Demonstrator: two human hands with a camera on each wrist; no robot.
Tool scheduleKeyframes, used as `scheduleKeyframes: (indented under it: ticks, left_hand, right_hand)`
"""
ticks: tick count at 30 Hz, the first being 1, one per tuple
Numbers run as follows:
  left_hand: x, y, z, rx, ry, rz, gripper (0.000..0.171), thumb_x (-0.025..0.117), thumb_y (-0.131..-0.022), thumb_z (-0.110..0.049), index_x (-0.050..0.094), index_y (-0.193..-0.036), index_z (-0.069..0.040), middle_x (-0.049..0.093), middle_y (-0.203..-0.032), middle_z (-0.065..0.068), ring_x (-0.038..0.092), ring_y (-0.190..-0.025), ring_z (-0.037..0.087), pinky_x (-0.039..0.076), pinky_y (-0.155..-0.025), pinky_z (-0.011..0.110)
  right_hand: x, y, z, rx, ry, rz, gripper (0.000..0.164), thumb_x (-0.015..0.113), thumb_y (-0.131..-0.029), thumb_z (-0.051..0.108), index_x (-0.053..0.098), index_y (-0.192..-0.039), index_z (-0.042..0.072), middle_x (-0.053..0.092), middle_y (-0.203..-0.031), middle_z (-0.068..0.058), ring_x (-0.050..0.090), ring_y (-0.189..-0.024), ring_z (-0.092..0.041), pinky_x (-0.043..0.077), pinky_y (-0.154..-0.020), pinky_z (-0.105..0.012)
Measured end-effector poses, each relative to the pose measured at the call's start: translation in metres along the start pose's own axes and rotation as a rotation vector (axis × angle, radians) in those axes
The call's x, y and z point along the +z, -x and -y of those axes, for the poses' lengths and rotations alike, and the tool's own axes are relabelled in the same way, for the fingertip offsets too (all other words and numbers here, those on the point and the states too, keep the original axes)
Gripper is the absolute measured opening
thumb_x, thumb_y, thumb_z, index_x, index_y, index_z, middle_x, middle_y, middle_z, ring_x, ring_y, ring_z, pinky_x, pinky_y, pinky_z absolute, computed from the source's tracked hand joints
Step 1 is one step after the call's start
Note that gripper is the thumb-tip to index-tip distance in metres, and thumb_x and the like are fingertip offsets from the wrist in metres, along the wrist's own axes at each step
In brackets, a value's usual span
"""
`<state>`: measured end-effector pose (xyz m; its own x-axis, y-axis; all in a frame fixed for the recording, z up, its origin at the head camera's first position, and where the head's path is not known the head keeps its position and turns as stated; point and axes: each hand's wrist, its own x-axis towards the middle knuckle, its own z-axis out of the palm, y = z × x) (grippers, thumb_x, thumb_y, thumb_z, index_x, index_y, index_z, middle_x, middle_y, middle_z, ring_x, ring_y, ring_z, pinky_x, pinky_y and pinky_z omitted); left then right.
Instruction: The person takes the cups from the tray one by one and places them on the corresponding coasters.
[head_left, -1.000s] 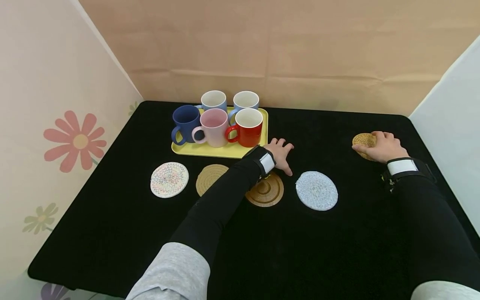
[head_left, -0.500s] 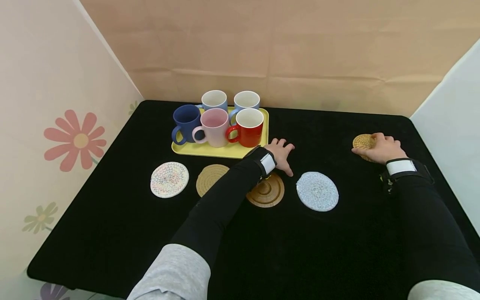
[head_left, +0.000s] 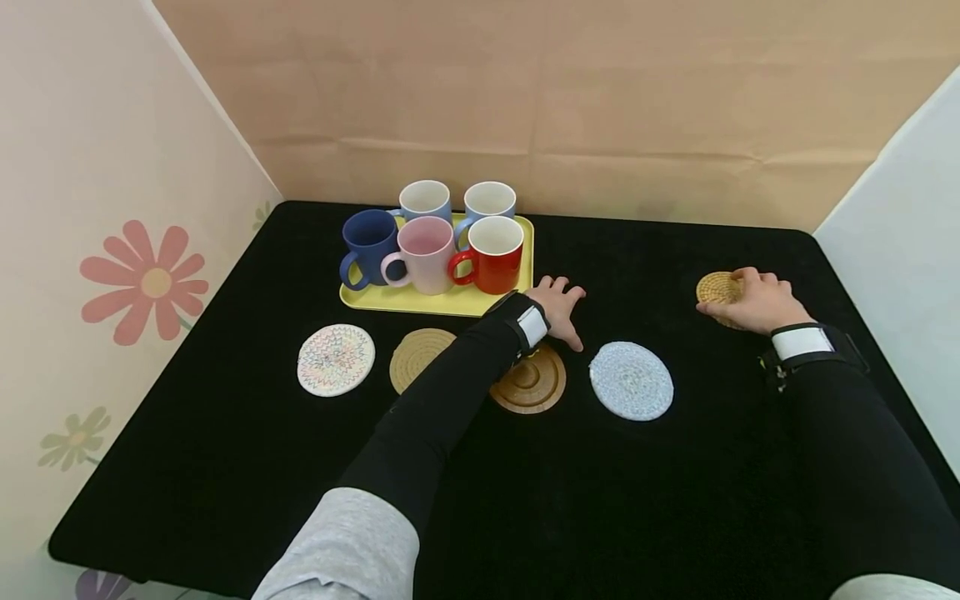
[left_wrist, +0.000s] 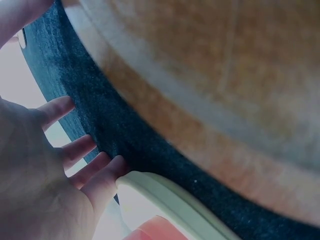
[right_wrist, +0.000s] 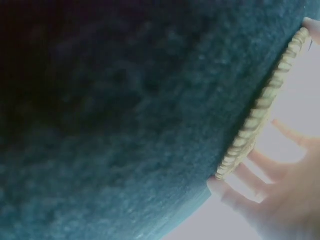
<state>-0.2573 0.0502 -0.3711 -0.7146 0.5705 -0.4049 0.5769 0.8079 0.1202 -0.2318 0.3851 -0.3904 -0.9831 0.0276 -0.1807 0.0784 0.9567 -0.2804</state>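
Observation:
At the right of the head view my right hand (head_left: 761, 301) grips a small round woven straw coaster (head_left: 716, 292) by its rim. In the right wrist view the coaster's braided edge (right_wrist: 260, 112) lies close over the black table, fingertips at both ends of it. My left hand (head_left: 557, 310) is spread, its fingers straight and holding nothing, near the red mug (head_left: 498, 265) and a round wooden coaster (head_left: 534, 387). That coaster, partly covered by my left arm, fills much of the left wrist view. A pale speckled round coaster (head_left: 632, 381) lies between the two hands.
A yellow tray (head_left: 420, 303) at the back bears several mugs, among them a pink mug (head_left: 427, 260) and a dark blue mug (head_left: 372, 250). A multicoloured stitched coaster (head_left: 335, 360) and a tan coiled coaster (head_left: 420, 354) lie in front. Walls stand behind and beside the black table (head_left: 225, 417).
My right hand has shifted slightly left with the woven coaster. The left hand has kept its place, and the head view has moved a little.

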Motion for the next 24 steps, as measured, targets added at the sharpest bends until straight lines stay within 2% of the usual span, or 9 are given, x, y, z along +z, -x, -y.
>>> scheduleKeyframes:
  ticks: [7, 17, 24]
  left_hand:
    - [0.0, 0.004, 0.0, 0.017, 0.012, -0.013, 0.085, 0.065, -0.084, -0.058, 0.027, -0.152, -0.024, 0.025, -0.155, 0.008, 0.027, -0.133, 0.024, 0.033, -0.105, 0.033]
    - [0.008, -0.016, 0.004, -0.006, 0.011, 0.021, 0.089, 0.067, -0.082, -0.06, 0.024, -0.153, -0.026, 0.021, -0.156, 0.007, 0.023, -0.137, 0.025, 0.031, -0.106, 0.034]
    - [0.009, -0.019, 0.004, -0.014, 0.007, 0.014, 0.089, 0.068, -0.081, -0.06, 0.025, -0.152, -0.027, 0.022, -0.155, 0.006, 0.025, -0.135, 0.024, 0.033, -0.105, 0.034]
  right_hand:
    - [0.003, 0.004, 0.002, -0.055, 0.004, 0.026, 0.099, 0.057, -0.086, 0.063, 0.025, -0.137, -0.016, 0.027, -0.125, -0.044, 0.026, -0.11, -0.059, 0.031, -0.082, -0.068]
    - [0.008, 0.02, 0.01, -0.085, 0.009, 0.059, 0.099, 0.061, -0.086, 0.061, 0.024, -0.139, -0.014, 0.024, -0.13, -0.044, 0.024, -0.112, -0.058, 0.036, -0.079, -0.068]
    - [0.012, 0.031, 0.012, -0.125, 0.016, 0.065, 0.096, 0.064, -0.085, 0.057, 0.027, -0.138, -0.013, 0.025, -0.131, -0.043, 0.025, -0.113, -0.058, 0.036, -0.08, -0.069]
